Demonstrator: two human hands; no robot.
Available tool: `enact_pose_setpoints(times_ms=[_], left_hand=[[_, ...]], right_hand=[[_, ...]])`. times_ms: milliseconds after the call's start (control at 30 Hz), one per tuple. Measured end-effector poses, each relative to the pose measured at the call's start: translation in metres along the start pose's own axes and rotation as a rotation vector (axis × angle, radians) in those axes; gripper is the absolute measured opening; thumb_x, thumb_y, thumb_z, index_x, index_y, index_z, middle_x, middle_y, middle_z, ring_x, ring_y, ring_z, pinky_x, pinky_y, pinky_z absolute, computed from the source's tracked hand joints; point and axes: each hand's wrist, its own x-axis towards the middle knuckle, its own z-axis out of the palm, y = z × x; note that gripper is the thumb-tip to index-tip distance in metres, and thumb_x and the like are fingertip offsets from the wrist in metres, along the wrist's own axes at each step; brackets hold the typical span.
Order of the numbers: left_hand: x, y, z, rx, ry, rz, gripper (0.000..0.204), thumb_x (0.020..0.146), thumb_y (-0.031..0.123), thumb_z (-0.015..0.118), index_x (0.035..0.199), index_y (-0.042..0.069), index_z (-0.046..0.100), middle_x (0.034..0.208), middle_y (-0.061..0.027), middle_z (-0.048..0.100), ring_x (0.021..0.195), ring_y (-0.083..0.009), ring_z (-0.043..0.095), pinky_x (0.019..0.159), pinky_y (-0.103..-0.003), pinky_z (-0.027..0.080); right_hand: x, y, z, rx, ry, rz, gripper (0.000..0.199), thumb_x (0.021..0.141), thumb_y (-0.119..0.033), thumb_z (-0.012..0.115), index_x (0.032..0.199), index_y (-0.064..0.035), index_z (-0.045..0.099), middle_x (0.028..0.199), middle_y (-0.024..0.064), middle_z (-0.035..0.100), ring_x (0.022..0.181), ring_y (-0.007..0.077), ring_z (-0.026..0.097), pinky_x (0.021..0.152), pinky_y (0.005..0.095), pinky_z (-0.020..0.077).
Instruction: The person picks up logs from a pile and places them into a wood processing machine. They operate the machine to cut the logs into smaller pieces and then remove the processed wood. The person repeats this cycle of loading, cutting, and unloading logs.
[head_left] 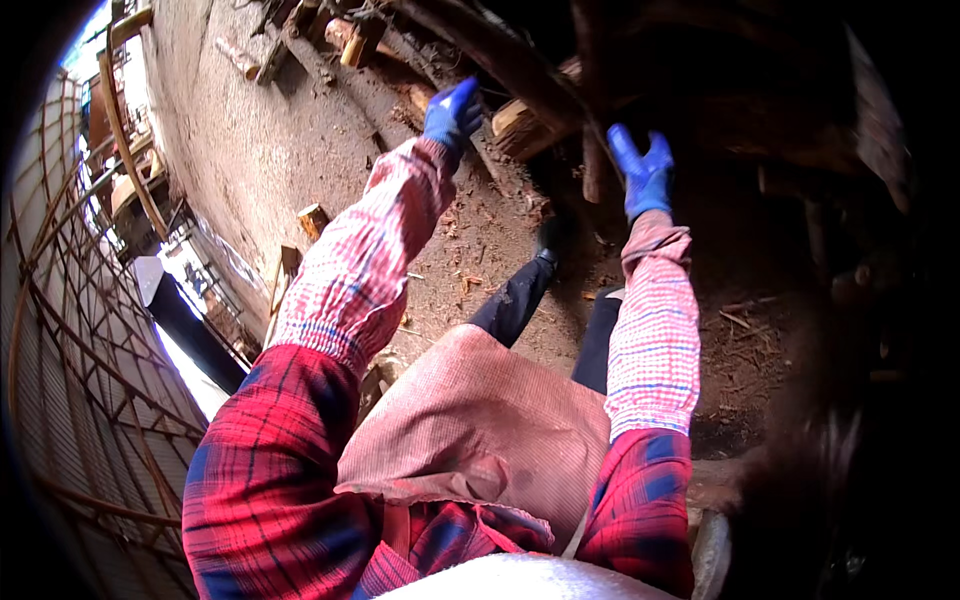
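Well, dirt floor (465, 245) spreads below the left hand (453, 113) (log edge (512, 128) nearby).

No text, label, brand, number or sign can be read: the pink apron (480, 410), the checked sleeves (655, 340) to either side of it and the log (518, 128) beyond it bear nothing legible. Far right of the apron is too dark to tell.

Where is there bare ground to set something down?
The widest bare patch is the ground between the small upper-left log and the checked left sleeve. A smaller one, littered with wood chips, lies between that sleeve and the left trouser leg. Logs and poles crowd the left hand and right hand; the far right is too dark.
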Motion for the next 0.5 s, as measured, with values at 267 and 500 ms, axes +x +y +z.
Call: enact_pose_setpoints(times_ms=[267, 500], left_hand=[[0.124, -0.038, 0.037, 0.116, 0.319, 0.624, 0.053, 0.078, 0.024, 0.068, 0.124, 0.004, 0.05, 0.113, -0.0153, 0.062, 0.102, -0.0295, 0.059, 0.092, -0.038, 0.045], [0.009, -0.07, -0.075, 0.484, -0.216, 0.964, 0.033, 0.096, 0.023, 0.045, 0.118, 0.0, 0.052, 0.103, -0.0066, 0.06, 0.09, -0.0188, 0.058, 0.084, -0.03, 0.048]], right_hand=[[0.028, 0.134, 0.081, 0.51, -0.397, 0.447, 0.052, 0.088, -0.04, 0.06, 0.124, -0.0024, 0.055, 0.125, 0.0071, 0.055, 0.113, 0.0214, 0.05, 0.1, 0.0344, 0.0376], [-0.083, 0.05, 0.084, 0.924, -0.96, 0.463, 0.044, 0.088, -0.032, 0.063, 0.12, -0.0039, 0.056, 0.113, 0.0101, 0.061, 0.107, 0.0208, 0.056, 0.098, 0.0359, 0.0433]])
